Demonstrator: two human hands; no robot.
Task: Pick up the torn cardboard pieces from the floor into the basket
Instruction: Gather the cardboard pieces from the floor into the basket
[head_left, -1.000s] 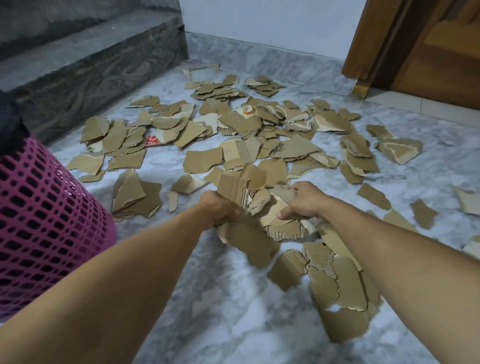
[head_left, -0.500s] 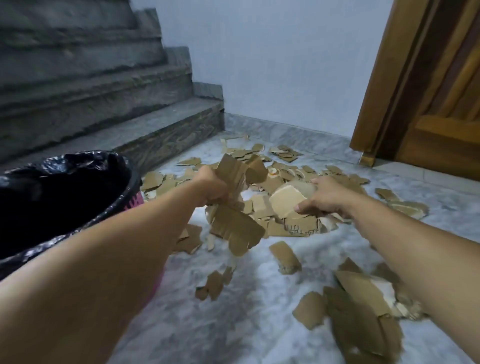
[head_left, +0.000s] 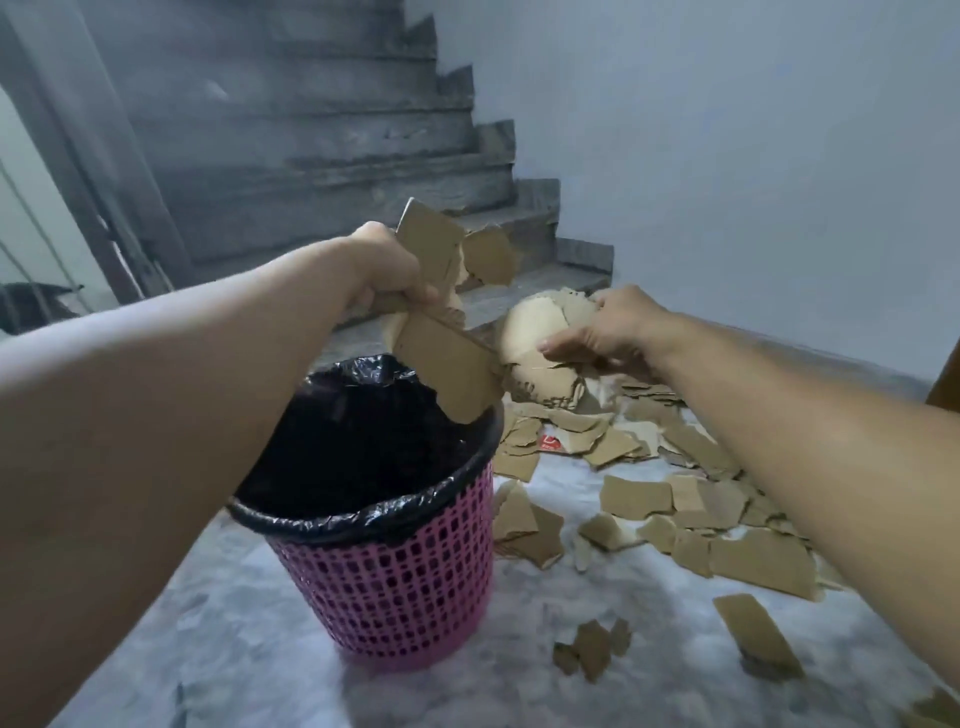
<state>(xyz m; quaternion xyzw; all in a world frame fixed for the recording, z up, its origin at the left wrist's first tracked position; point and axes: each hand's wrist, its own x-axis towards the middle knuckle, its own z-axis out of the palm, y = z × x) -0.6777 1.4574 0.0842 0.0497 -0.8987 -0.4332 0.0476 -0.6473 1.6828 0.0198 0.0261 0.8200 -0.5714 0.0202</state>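
A pink mesh basket (head_left: 395, 587) lined with a black bag (head_left: 363, 436) stands on the marble floor at centre left. My left hand (head_left: 384, 270) is shut on a bunch of torn cardboard pieces (head_left: 447, 364) held above the basket's far rim; one piece hangs over the opening. My right hand (head_left: 608, 327) grips a second bunch of cardboard pieces (head_left: 535, 338) just right of the basket, above the floor. Several more torn cardboard pieces (head_left: 691, 509) lie scattered on the floor to the right.
Grey stone stairs (head_left: 322, 171) rise behind the basket. A pale wall (head_left: 727, 156) closes the back right. A dark door frame (head_left: 78, 171) stands at the far left. Small cardboard scraps (head_left: 592, 649) lie near the basket's base.
Both hands have lifted their cardboard bunches off the floor and carried them left to the basket. The view has swung left, and the basket now sits at centre.
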